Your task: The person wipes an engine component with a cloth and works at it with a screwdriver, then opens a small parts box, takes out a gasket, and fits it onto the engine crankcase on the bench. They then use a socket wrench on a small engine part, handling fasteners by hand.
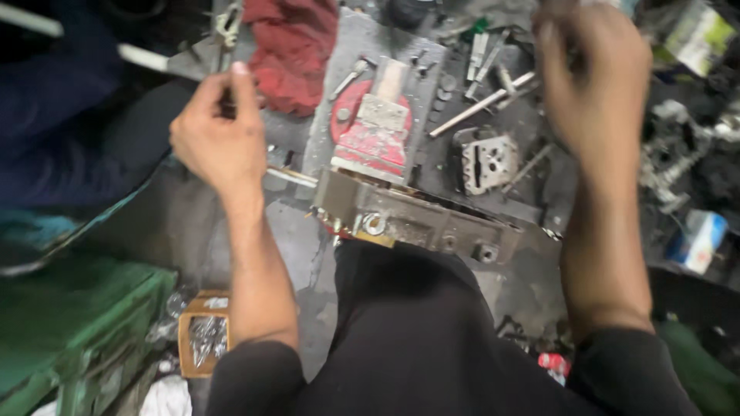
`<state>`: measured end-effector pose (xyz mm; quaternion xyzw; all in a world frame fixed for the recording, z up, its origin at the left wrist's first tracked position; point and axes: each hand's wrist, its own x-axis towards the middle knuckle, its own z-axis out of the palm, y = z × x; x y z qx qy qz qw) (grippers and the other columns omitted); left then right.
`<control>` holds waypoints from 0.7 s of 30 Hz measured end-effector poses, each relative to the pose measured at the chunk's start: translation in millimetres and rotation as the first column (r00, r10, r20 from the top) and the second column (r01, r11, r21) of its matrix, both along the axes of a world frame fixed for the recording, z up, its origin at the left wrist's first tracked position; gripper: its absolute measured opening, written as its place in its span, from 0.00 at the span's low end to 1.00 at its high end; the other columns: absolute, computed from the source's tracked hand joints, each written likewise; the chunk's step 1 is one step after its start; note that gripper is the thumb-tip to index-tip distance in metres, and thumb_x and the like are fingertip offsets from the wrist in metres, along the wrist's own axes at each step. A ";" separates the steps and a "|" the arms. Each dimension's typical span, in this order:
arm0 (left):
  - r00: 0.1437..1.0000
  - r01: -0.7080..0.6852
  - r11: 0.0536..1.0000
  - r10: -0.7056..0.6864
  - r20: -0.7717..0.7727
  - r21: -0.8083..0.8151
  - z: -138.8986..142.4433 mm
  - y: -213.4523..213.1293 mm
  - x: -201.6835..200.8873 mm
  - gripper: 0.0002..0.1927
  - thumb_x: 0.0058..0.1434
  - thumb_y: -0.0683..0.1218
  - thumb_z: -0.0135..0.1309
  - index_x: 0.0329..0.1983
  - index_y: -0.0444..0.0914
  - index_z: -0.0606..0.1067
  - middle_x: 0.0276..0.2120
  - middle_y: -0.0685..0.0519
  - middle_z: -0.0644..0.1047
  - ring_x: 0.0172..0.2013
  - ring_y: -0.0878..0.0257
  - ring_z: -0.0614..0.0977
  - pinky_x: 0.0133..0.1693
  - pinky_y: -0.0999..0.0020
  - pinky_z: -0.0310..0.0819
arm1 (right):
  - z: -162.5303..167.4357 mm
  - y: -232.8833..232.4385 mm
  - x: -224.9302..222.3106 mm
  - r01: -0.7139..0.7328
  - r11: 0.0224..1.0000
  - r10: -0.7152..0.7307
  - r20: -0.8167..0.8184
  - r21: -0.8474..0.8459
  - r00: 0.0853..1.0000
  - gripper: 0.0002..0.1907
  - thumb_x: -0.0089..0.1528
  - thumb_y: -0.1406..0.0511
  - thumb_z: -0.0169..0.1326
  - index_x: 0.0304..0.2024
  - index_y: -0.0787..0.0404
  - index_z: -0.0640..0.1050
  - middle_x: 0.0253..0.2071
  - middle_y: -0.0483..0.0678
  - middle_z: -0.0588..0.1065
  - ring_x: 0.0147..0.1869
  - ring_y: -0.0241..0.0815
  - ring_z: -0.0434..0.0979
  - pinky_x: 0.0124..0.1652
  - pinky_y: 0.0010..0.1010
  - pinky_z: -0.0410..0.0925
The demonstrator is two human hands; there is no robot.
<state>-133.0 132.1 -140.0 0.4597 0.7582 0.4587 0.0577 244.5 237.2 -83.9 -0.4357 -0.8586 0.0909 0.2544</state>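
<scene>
Single head view, looking steeply down from close above the bench [532, 139], vise [375, 131] frame centre, own lap along the bottom edge.

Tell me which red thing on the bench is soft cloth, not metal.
The crumpled red rag at the top, right beside the left hand. The other red thing, the vise in the middle, is hard painted metal.
</scene>
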 end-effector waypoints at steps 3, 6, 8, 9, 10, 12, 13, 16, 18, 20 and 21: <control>1.000 0.029 1.000 -0.029 -0.002 0.006 -0.2 0.4 0.1 0.13 0.74 0.51 0.60 0.36 0.39 0.83 0.25 0.54 0.82 0.26 0.63 0.85 0.31 0.65 0.74 | -75.7 83.3 36.8 0.237 0.970 -0.242 0.162 0.052 0.957 0.08 0.64 0.72 0.60 0.45 0.71 0.79 0.41 0.64 0.79 0.43 0.63 0.79 0.41 0.48 0.71; 1.000 0.022 1.000 -0.022 -0.001 -0.021 2.1 0.7 0.3 0.13 0.72 0.51 0.61 0.36 0.39 0.83 0.23 0.53 0.81 0.24 0.62 0.84 0.29 0.64 0.72 | -135.5 121.9 50.2 0.282 0.936 -0.233 0.227 -0.212 0.946 0.16 0.62 0.65 0.65 0.49 0.65 0.79 0.44 0.60 0.80 0.46 0.60 0.80 0.45 0.49 0.72; 1.000 0.012 0.999 -0.013 -0.010 -0.048 3.7 0.5 0.3 0.13 0.71 0.51 0.61 0.35 0.38 0.83 0.22 0.53 0.80 0.23 0.61 0.83 0.29 0.64 0.71 | -164.2 123.1 43.4 0.301 0.953 -0.258 0.414 -0.042 0.873 0.27 0.53 0.63 0.69 0.52 0.64 0.78 0.46 0.61 0.76 0.46 0.66 0.76 0.37 0.56 0.69; 1.000 0.006 0.999 -0.007 -0.022 -0.053 4.4 0.9 0.4 0.13 0.71 0.51 0.62 0.35 0.38 0.83 0.22 0.53 0.80 0.23 0.61 0.82 0.28 0.63 0.71 | -171.8 123.8 39.0 0.290 0.957 -0.263 0.407 -0.006 0.875 0.26 0.54 0.63 0.68 0.53 0.63 0.77 0.47 0.61 0.76 0.47 0.65 0.76 0.38 0.55 0.69; 0.999 -0.006 0.998 0.004 -0.034 -0.061 4.9 1.1 0.7 0.13 0.70 0.51 0.62 0.34 0.39 0.83 0.21 0.52 0.79 0.22 0.60 0.82 0.28 0.63 0.70 | -175.8 121.6 31.8 0.274 0.961 -0.262 0.401 0.028 0.878 0.26 0.55 0.64 0.67 0.54 0.63 0.76 0.49 0.60 0.75 0.49 0.64 0.76 0.39 0.54 0.70; 1.000 0.022 0.999 -0.021 0.007 -0.038 6.4 1.1 0.9 0.13 0.72 0.52 0.61 0.36 0.39 0.83 0.23 0.54 0.81 0.24 0.61 0.83 0.30 0.64 0.72 | -182.8 119.0 23.9 0.190 0.979 -0.205 0.422 0.079 0.883 0.22 0.57 0.67 0.63 0.55 0.62 0.76 0.50 0.58 0.74 0.53 0.61 0.75 0.42 0.51 0.71; 0.999 0.037 0.999 -0.037 0.025 -0.027 7.3 0.8 0.7 0.13 0.72 0.52 0.60 0.37 0.40 0.83 0.24 0.56 0.81 0.25 0.62 0.84 0.30 0.64 0.73 | -183.2 118.3 20.7 0.127 0.987 -0.158 0.446 0.098 0.881 0.21 0.59 0.70 0.60 0.55 0.61 0.76 0.50 0.57 0.74 0.55 0.60 0.75 0.45 0.49 0.71; 1.000 0.008 0.999 -0.009 -0.016 -0.052 9.3 2.1 0.3 0.13 0.70 0.52 0.61 0.33 0.40 0.83 0.22 0.55 0.80 0.23 0.60 0.82 0.29 0.63 0.71 | -182.0 122.1 15.6 0.016 0.989 -0.085 0.472 0.147 0.877 0.16 0.61 0.73 0.57 0.52 0.58 0.79 0.50 0.54 0.75 0.55 0.57 0.74 0.47 0.47 0.72; 1.000 0.010 0.999 -0.011 -0.010 -0.034 10.1 1.8 0.1 0.13 0.70 0.53 0.60 0.34 0.40 0.82 0.22 0.55 0.81 0.24 0.60 0.83 0.29 0.63 0.72 | -181.6 125.4 16.5 -0.025 0.982 -0.070 0.481 0.188 0.874 0.11 0.61 0.71 0.57 0.47 0.58 0.79 0.49 0.53 0.75 0.54 0.56 0.75 0.46 0.47 0.71; 1.000 0.000 1.000 0.000 -0.022 -0.019 9.9 0.6 0.0 0.13 0.70 0.53 0.60 0.34 0.41 0.82 0.23 0.54 0.80 0.25 0.59 0.83 0.29 0.62 0.72 | -178.6 129.0 22.9 -0.055 0.968 -0.074 0.490 0.243 0.869 0.05 0.61 0.68 0.58 0.40 0.60 0.79 0.46 0.54 0.76 0.53 0.56 0.76 0.44 0.46 0.70; 0.999 -0.013 1.000 0.013 -0.037 -0.014 9.5 0.2 0.2 0.13 0.70 0.53 0.60 0.34 0.41 0.83 0.23 0.53 0.80 0.25 0.58 0.83 0.29 0.62 0.72 | -175.0 131.7 28.4 0.000 0.969 -0.102 0.402 0.246 0.910 0.06 0.59 0.69 0.57 0.39 0.62 0.79 0.42 0.56 0.76 0.48 0.57 0.76 0.42 0.47 0.69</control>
